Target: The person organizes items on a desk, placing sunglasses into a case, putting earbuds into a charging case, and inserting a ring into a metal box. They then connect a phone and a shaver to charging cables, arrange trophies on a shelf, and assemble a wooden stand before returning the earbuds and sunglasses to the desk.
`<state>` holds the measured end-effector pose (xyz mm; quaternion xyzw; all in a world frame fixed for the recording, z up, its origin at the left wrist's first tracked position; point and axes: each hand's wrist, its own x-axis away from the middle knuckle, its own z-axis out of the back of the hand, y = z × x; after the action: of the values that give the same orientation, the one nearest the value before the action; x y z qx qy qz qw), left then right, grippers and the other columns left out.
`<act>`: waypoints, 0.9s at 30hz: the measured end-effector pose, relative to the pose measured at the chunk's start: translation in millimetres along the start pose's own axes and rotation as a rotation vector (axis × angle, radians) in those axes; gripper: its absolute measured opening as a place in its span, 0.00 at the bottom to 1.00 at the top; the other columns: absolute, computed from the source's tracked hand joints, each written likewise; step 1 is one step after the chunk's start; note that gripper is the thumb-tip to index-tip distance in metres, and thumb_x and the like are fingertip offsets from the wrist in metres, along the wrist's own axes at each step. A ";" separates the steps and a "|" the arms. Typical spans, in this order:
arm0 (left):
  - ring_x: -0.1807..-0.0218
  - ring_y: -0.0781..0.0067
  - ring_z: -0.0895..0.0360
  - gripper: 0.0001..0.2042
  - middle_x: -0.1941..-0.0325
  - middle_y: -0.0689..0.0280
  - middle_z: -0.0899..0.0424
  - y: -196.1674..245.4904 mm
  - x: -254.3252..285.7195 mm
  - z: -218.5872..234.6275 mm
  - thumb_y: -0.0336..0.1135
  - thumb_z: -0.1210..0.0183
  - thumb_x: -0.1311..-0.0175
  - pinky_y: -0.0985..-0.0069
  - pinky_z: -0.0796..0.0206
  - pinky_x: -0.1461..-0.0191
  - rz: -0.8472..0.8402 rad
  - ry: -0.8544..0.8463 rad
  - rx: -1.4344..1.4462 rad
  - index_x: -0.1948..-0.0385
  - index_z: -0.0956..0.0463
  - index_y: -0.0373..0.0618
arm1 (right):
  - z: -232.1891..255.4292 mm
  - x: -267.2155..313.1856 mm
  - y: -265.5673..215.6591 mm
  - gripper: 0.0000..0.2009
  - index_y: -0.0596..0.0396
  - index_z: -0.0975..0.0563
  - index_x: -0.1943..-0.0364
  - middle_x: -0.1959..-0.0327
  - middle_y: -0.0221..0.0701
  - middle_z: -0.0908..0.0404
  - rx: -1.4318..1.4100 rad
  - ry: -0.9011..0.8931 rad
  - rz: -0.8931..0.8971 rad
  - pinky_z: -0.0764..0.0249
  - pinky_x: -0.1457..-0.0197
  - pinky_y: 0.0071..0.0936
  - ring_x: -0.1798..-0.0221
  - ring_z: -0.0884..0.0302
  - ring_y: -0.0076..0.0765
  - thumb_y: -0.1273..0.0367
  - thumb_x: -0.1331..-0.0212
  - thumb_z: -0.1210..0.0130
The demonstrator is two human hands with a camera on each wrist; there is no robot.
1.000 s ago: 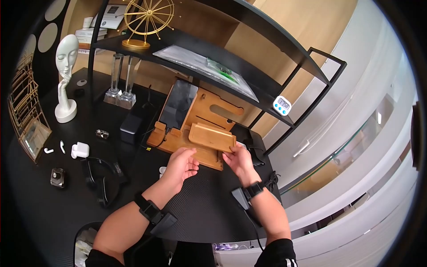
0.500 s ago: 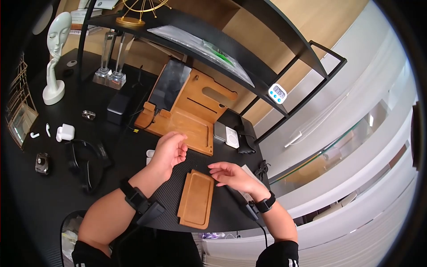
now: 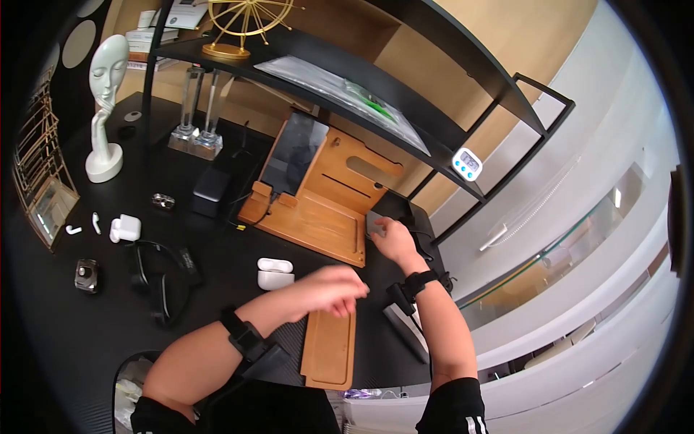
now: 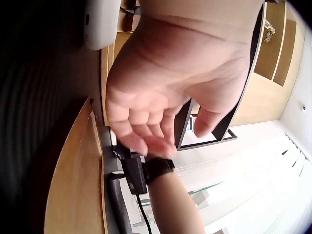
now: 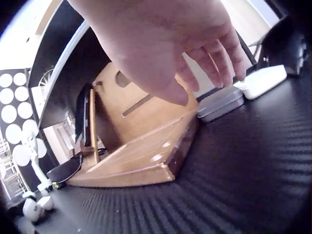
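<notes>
My left hand (image 3: 329, 291) hovers over the near part of the desk, fingers loosely bent and holding nothing. Partly beneath it in the head view lies a flat wooden tray (image 3: 329, 354) with a raised rim. My right hand (image 3: 395, 240) reaches to the right end of the wooden desk stand (image 3: 318, 224). Its fingertips hang right at a white block-shaped device (image 5: 265, 82) and a flat grey case (image 5: 222, 104), which lie side by side next to the stand. In the head view the right hand hides most of that white device.
A dark phone (image 3: 295, 152) leans on the stand, with a cable by it. An open white earbud case (image 3: 275, 275) sits left of the tray. Farther left are a black headband-like strap (image 3: 163, 282) and a white face sculpture (image 3: 107, 116). A black shelf (image 3: 340, 94) overhangs the back.
The tray, first pinched in my right hand over the stand, now lies at the desk's front. The right hand has moved back to the stand's right side; the left has come forward over the tray.
</notes>
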<state>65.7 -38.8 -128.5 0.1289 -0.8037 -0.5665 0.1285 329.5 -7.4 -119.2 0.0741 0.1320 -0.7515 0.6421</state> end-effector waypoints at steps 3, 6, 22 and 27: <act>0.64 0.79 0.24 0.13 0.67 0.66 0.22 -4.6 3.8 -7.9 0.42 0.50 0.34 0.82 0.32 0.59 0.157 -0.367 -0.162 0.56 0.29 0.44 | -5.1 -13.5 -3.0 0.21 0.55 0.23 0.55 0.62 0.45 0.20 0.162 -0.095 -0.097 0.28 0.50 0.37 0.53 0.24 0.46 0.58 0.51 0.42; 0.62 0.78 0.23 0.17 0.65 0.64 0.22 -22.0 -3.5 -9.3 0.47 0.53 0.32 0.81 0.32 0.58 0.174 -0.564 -0.382 0.53 0.32 0.43 | -10.2 -19.8 -9.4 0.20 0.55 0.23 0.56 0.58 0.46 0.22 0.245 -0.113 -0.114 0.28 0.48 0.38 0.52 0.25 0.49 0.55 0.47 0.47; 0.79 0.71 0.20 0.21 0.79 0.58 0.20 6.0 11.9 7.2 0.52 0.58 0.31 0.80 0.30 0.77 0.376 -0.330 -0.709 0.65 0.30 0.39 | -5.6 -27.5 -18.1 0.17 0.58 0.19 0.62 0.54 0.49 0.23 0.301 -0.246 -0.176 0.29 0.45 0.36 0.49 0.25 0.48 0.61 0.48 0.49; 0.79 0.70 0.20 0.22 0.79 0.58 0.20 3.6 10.6 7.4 0.52 0.58 0.32 0.79 0.30 0.77 0.370 -0.363 -0.706 0.65 0.30 0.38 | -2.7 -35.7 -22.7 0.24 0.61 0.29 0.49 0.51 0.47 0.24 0.318 -0.327 -0.257 0.28 0.45 0.35 0.47 0.26 0.47 0.59 0.48 0.48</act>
<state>53.1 -34.8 -126.9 -0.1707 -0.5798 -0.7875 0.1206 313.0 30.4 -109.3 0.0342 -0.0853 -0.8402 0.5344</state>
